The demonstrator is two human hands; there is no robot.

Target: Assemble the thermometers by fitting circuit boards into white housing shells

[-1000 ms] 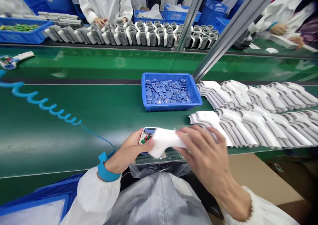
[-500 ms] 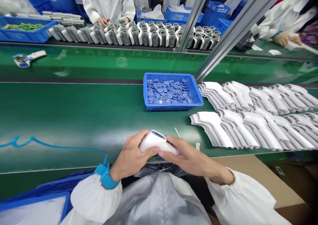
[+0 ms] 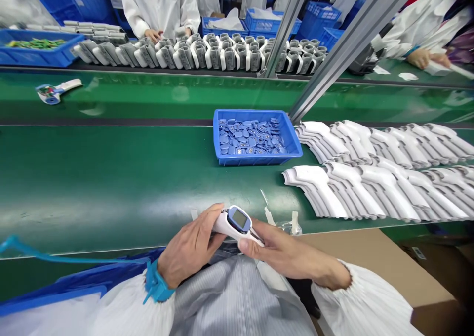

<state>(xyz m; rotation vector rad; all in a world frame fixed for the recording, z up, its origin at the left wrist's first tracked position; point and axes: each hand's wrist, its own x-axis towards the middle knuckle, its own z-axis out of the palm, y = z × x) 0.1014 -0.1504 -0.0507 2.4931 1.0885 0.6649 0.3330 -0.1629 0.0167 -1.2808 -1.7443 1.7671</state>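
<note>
A blue tray (image 3: 259, 159) sits beside rows of white shells (image 3: 355, 188).

A white thermometer (image 3: 237, 225) with a blue face sits above a green belt (image 3: 111, 173), near a blue tray (image 3: 292, 146) of blue parts (image 3: 250, 138), white shells (image 3: 370, 188) and a blue wrist strap (image 3: 155, 284).

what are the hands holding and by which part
Both hold one white infrared thermometer, with its blue-rimmed display facing up. The left hand grips the head end beside the display, and the right hand holds the handle end.
</note>
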